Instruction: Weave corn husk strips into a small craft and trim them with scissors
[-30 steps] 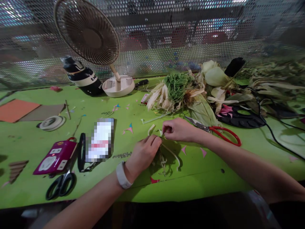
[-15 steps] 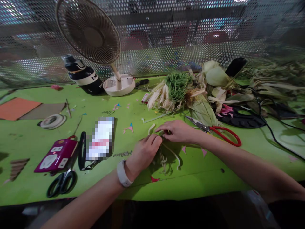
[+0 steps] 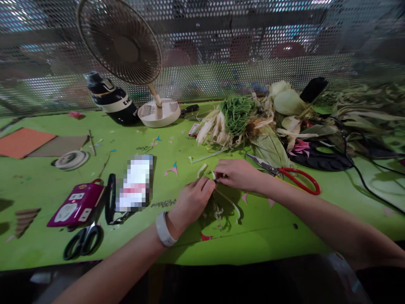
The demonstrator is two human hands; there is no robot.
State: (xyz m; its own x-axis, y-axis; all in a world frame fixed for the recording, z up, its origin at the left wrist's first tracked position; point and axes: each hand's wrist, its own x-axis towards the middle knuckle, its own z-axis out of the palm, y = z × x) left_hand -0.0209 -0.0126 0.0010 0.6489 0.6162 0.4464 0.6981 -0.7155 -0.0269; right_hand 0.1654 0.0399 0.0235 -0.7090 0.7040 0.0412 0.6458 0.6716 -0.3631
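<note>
Pale husk strips [image 3: 232,204] hang below my fingers over the green table [image 3: 265,238], their thin tangled ends lying near its front part. My left hand [image 3: 192,200], with a pale band on the wrist, is closed on the strips at their upper end. Touching it or nearly so, my right hand [image 3: 234,174] pinches a short pale end beside the left fingertips. Another short pale piece [image 3: 202,169] sticks up just behind my left fingers. The exact grip points are hidden by the fingers.
Red-handled scissors [image 3: 299,179] lie right of my hands, before a heap of husks and green strands [image 3: 238,116]. On the left are a phone [image 3: 135,183], a purple power bank [image 3: 76,204], black scissors [image 3: 82,241] and tape [image 3: 72,160]. A fan [image 3: 159,113] and bottle [image 3: 114,101] stand behind.
My right fingers have drawn back slightly to the right and curled into a pinch; the forefinger was stretched out over the left hand before. My left hand has barely moved.
</note>
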